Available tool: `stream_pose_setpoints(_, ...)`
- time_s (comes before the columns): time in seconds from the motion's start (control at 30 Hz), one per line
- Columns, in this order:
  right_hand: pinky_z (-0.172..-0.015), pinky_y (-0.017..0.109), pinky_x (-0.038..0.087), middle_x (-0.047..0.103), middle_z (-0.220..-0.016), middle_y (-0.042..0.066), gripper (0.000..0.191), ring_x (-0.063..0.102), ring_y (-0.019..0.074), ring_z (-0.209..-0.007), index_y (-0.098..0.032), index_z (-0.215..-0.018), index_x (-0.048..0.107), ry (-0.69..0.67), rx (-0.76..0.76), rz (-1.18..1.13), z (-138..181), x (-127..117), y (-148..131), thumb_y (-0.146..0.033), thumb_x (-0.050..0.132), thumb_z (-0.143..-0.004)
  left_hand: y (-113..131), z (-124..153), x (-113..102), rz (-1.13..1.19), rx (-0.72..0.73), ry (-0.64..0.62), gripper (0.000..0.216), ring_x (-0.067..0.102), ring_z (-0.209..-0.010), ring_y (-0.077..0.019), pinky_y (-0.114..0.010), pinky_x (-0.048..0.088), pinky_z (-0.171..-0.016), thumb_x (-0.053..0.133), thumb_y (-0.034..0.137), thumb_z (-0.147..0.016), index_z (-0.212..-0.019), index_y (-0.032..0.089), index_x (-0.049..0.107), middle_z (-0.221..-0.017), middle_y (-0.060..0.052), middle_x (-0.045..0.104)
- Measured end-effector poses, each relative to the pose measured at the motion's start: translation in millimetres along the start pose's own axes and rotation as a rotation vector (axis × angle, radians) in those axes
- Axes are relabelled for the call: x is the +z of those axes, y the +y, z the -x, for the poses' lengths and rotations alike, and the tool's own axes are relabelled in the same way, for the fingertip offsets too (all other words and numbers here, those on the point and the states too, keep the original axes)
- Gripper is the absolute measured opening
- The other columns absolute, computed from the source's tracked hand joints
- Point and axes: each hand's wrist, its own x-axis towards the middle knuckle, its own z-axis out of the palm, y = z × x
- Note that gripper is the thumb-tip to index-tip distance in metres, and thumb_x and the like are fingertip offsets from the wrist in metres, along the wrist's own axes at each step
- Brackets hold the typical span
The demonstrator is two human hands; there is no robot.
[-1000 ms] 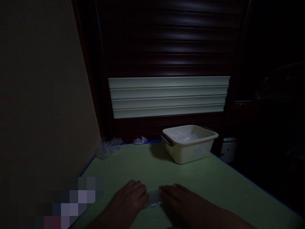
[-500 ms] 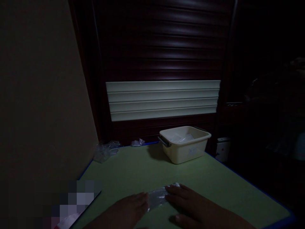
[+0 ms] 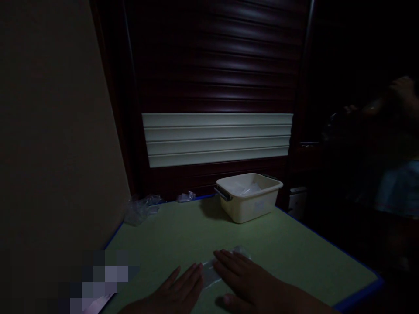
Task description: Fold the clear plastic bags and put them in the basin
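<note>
A small clear plastic bag (image 3: 209, 274) lies flat on the green tabletop (image 3: 176, 237) near its front. My right hand (image 3: 244, 279) is spread palm down over the bag's right part, hiding much of it; a crinkled end shows beyond the fingers. At the bag's left edge lies my left hand (image 3: 180, 290), fingers stretched out and palm down, fingertips at the plastic. Neither hand grips anything. What the bag holds, if anything, I cannot make out in the dim light.
A cream plastic tub (image 3: 250, 207) with dark handles stands at the back right, with clear bags inside. Crumpled clear plastic (image 3: 140, 211) lies at the back left, a smaller piece (image 3: 186, 196) beside it. A person (image 3: 397, 144) is in the dark at right.
My right hand has slid left across the bag, covering more of it. My left hand's fingers have spread a little. The view has shifted slightly, and the person at right shows more.
</note>
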Motion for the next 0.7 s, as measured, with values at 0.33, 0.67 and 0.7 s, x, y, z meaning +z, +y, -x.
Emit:
stream_pose_setpoints(0.33,-0.111,0.051,0.020,0.025,-0.150,0.012,0.059,0.022,0.0281,-0.138,-0.018,-0.144,0.028,0.162,0.172,0.120,34.6,4.8,53.2,-0.049,0.034,-0.095,-0.5,-5.1,3.2,0.029,-0.033,0.038,0.053,0.029,-0.135,-0.0274,-0.045,0.027,-0.108,0.038,0.011,-0.092,-0.144,0.016,0.031,-0.147,-0.014,0.031)
stream_pose_setpoints(0.67,-0.083,0.034,0.049,0.070,-0.101,0.010,0.034,0.066,0.0238,-0.088,-0.017,-0.113,0.062,0.291,-0.104,0.302,-26.5,10.5,19.8,-0.010,0.056,-0.080,22.4,-38.2,-1.9,-0.187,-0.238,0.184,0.041,0.061,-0.092,-0.0331,-0.046,0.048,-0.079,0.064,0.044,-0.082,-0.111,0.014,0.063,-0.105,-0.016,0.066)
stream_pose_setpoints(0.7,-0.082,0.034,0.049,0.071,-0.097,0.010,0.028,0.066,0.0229,-0.086,-0.017,-0.108,0.064,0.293,-0.114,0.283,-30.5,11.4,19.1,-0.012,0.055,-0.082,22.0,-40.1,-1.2,-0.211,-0.215,0.174,0.042,0.061,-0.088,-0.0314,-0.044,0.049,-0.077,0.063,0.047,-0.082,-0.109,0.015,0.063,-0.100,-0.014,0.067)
